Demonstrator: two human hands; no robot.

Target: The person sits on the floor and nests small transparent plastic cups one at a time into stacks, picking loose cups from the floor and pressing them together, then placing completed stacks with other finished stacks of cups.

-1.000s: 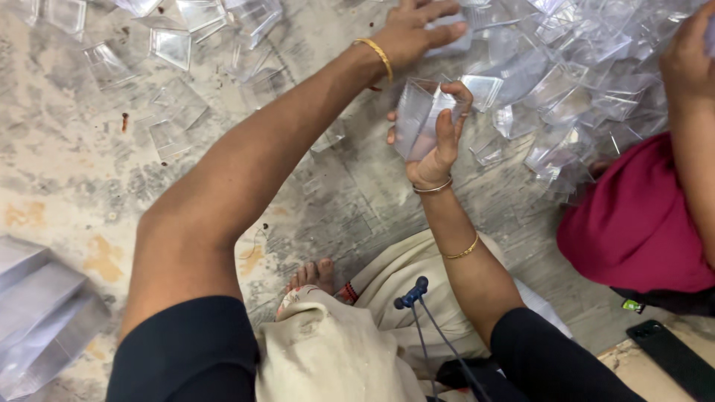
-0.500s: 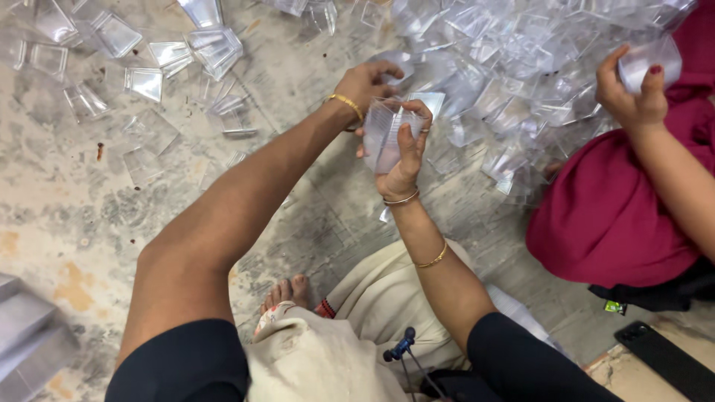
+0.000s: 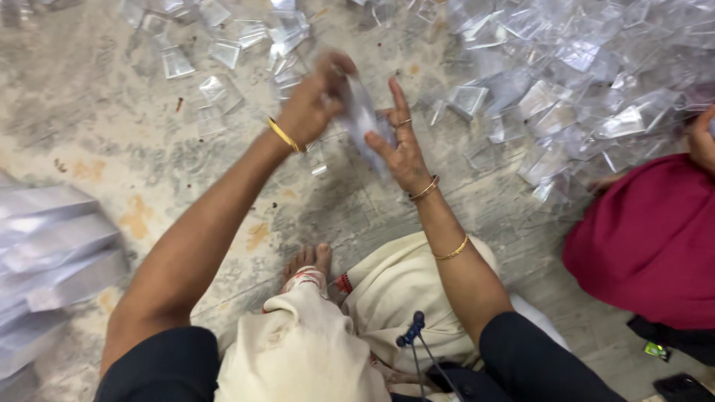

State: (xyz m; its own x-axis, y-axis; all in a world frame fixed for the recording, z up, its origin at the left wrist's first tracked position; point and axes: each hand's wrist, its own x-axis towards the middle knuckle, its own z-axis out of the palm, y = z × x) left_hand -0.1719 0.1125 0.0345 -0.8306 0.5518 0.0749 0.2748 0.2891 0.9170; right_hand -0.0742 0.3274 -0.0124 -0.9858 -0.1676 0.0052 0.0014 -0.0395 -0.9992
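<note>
My left hand [image 3: 313, 100] and my right hand [image 3: 398, 141] meet above the stone floor, both on a small stack of clear plastic containers [image 3: 361, 119] held between them. The left hand's fingers curl over the stack's top end, blurred by motion. My right palm supports the stack from the side with its fingers stretched upward. Gold bangles sit on both wrists. More clear plastic containers [image 3: 566, 67] lie heaped on the floor just beyond my hands.
Loose clear containers [image 3: 216, 52] are scattered at the upper left. A pile of flat clear sheets [image 3: 45, 253] lies at the left edge. Another person in a dark red garment [image 3: 648, 238] sits at the right, a hand [image 3: 700, 138] near the heap. My bare foot [image 3: 305, 264] shows below.
My left hand came back from the heap and joined the right hand on the stack. Both hands drew toward me and lower in view; the neighbour's hand dropped to the right edge.
</note>
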